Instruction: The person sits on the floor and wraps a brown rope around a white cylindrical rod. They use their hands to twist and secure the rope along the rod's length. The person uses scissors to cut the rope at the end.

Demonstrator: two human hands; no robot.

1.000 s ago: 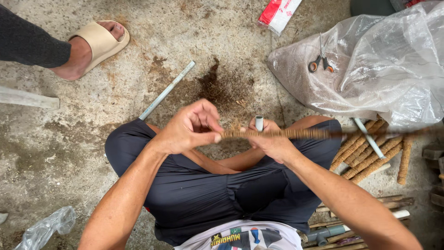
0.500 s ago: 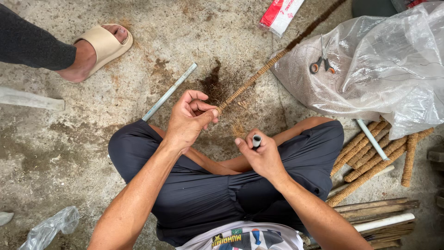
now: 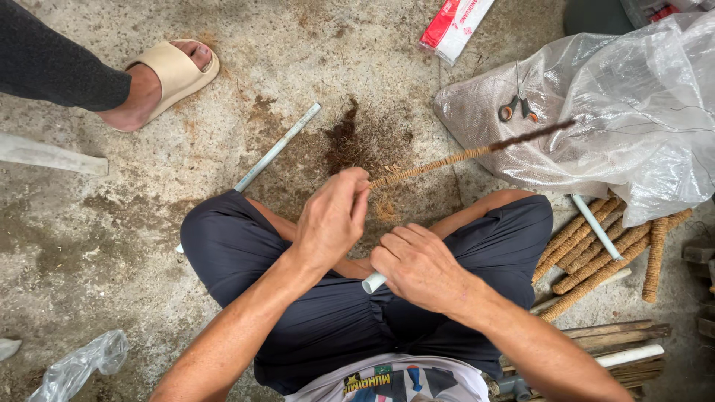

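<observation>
Over my crossed legs, seen from the head camera, my left hand (image 3: 331, 219) pinches the near end of a long coir-wrapped stick (image 3: 454, 156), fingers closed together on it just where the brown fibre wrapping ends. That stick runs away from me, up and to the right, its far end dark and thin and lying across a clear plastic sheet (image 3: 640, 97). My right hand (image 3: 417, 264) is curled shut around a short white pipe (image 3: 375, 282), of which only the open end pokes out at the left side of my fist; I hold it low, above my lap. The two hands are near each other but do not touch.

Ahead of my knees a patch of loose brown fibre (image 3: 365, 141) lies on the concrete floor (image 3: 112, 223), and a long white pipe (image 3: 277, 147) lies slanted beside it, its near end passing behind my left knee. On the plastic sheet rest small scissors (image 3: 518, 108). To my right a bundle of finished coir-wrapped sticks (image 3: 596, 253) lies on the floor with another white pipe across it. Farther off sits a red and white packet (image 3: 454, 26). At the upper left, another person's foot in a beige sandal (image 3: 160, 78) stands on the floor, well apart from me.
</observation>
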